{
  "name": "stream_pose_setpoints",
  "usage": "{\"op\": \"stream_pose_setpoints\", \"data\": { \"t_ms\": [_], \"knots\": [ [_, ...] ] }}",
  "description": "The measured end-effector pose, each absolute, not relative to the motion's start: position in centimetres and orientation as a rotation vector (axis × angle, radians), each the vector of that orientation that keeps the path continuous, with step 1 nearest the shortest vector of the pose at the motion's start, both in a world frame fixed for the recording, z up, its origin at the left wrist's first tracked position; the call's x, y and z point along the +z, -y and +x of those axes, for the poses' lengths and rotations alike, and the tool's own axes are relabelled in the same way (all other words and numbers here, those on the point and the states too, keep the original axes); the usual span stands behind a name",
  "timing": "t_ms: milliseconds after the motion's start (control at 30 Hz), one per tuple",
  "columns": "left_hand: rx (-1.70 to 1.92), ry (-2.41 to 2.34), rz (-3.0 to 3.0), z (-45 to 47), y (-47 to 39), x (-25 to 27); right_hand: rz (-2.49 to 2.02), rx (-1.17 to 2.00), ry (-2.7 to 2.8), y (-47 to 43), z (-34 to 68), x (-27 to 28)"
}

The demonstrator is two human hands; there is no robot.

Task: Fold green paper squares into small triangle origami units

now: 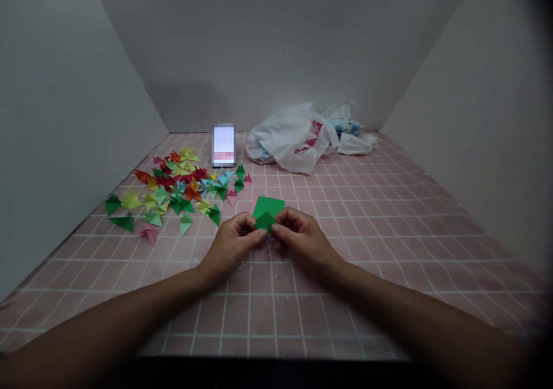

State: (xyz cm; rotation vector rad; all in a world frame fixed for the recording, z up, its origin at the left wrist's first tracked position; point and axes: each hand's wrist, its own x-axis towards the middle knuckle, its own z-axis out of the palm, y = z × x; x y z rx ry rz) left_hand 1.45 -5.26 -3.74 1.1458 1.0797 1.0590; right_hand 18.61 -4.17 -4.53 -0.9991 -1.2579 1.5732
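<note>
While a green piece [265,222] is held up near the middle of the tabletop [371,239], a folding step seems to be in hand. It is flanked by the left hand [235,236] at eight o'clock and the right hand [300,236] at four. By each hand the grip is clamped on a lower corner, with thumb and fingers brought together on the paper. A pointed top is shown, so at least one fold appears to have been made. For the next move, edges would need to be matched evenly and pressed along a crease.

Just beyond the piece, at twelve o'clock, a green sheet [272,203] is seen, with a pink sheet [253,206] showing at its edge. At ten o'clock, many folded figures [185,192] are scattered in mixed colours. A lit phone [223,144] is stood at eleven, its screen blurred; a white bag [289,138] is slumped at one.

The tabletop is covered by pink cloth with white grid lines, and is enclosed by plain grey walls [276,43] on three sides. The room is dimly lit.
</note>
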Motion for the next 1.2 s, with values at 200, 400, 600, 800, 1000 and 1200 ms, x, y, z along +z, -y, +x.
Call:
{"op": "stream_pose_setpoints", "data": {
  "t_ms": [200,400,600,800,1000,1200],
  "knots": [
    [1.108,-1.129,1.28,1.1,4.87,-3.51,-1.014,1.508,1.376,4.13,18.7,-4.31],
    [1.246,-1.132,1.168,1.13,5.04,-4.22,-0.946,1.502,1.265,4.43,18.28,-4.53],
    [1.225,-1.11,1.27,1.27,5.08,-3.96,-0.947,1.479,1.293,4.54,18.43,-4.42],
    [1.206,-1.15,1.282,1.32,5.07,-3.75,-0.973,1.429,1.277,4.6,18.43,-4.59],
    [1.215,-1.192,1.294,1.38,5.29,-3.59,-0.977,1.322,1.354,4.91,18.27,-5.07],
    [1.165,-1.156,1.254,1.34,5.25,-3.62,-0.99,1.353,1.354,4.88,18.45,-4.92]
  ]
}}
